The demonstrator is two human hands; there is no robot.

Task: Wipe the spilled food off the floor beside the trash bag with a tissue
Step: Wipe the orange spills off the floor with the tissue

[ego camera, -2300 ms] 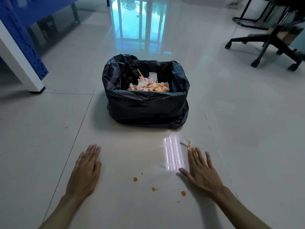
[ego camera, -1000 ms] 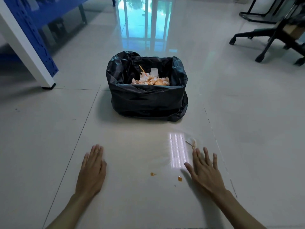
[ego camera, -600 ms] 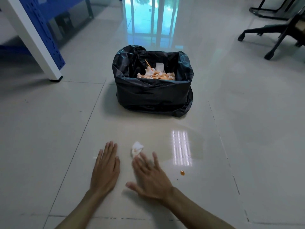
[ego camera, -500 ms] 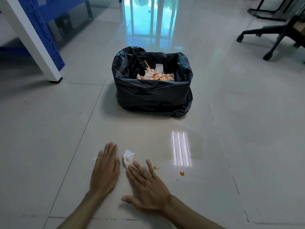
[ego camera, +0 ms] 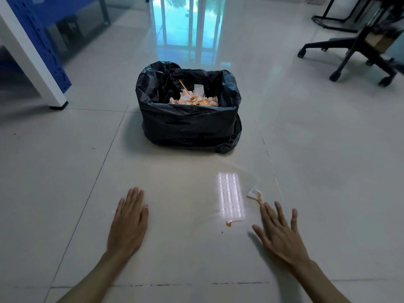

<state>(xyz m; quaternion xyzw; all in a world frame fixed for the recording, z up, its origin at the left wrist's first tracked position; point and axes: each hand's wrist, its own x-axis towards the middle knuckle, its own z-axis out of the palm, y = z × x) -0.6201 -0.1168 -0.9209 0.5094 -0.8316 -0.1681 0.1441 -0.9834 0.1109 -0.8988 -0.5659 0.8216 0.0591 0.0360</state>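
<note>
Head view, where's your tissue (ego camera: 254, 194)?
— Stained, under your right hand (ego camera: 282, 232) fingertips, fingers spread flat; orange spill (ego camera: 228, 224) just left. Left hand (ego camera: 129, 224) flat, holding nothing, trash bag (ego camera: 188, 125) beyond

2 bare forearms reach in from the bottom edge, each ending in a bare hand. No sleeves, cuffs, gloves, rings, watches or bands show anywhere on them. The left hand (ego camera: 129, 226) has 4 long, slim fingers lying close together, with short, plain nails and a thumb at its inner side. The right hand (ego camera: 282, 235) has equally slim fingers, more fanned, its thumb set out to the side. Both wrists are narrow and the forearms lean.
</note>
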